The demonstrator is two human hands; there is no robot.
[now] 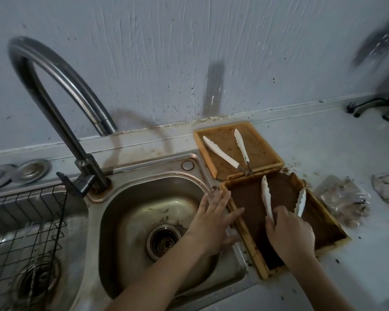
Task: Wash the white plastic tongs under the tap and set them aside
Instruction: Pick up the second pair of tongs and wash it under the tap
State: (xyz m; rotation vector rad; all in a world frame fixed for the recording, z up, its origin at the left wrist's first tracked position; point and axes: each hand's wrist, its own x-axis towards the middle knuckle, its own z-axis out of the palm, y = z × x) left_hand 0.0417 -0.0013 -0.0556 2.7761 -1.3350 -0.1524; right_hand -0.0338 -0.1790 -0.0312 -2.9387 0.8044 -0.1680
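One pair of white plastic tongs [266, 197] lies over a dirty brown tray [245, 194] to the right of the sink, its two arms spread. My right hand [289, 235] grips these tongs at their hinge end. My left hand [211, 218] hovers with straight fingers over the sink's right rim, beside the tray's left wall. A second pair of white tongs [225, 153] rests in a lighter tray [254, 140] farther back. The curved metal tap [54, 81] stands at the sink's back left; no water stream shows.
The round steel sink [126, 216] has a drain strainer [163, 242] at its bottom. A wire rack [25, 223] fills the left basin. Crumpled dirty plastic [344, 198] lies on the counter right of the trays. Brown grime marks the counter and wall joint.
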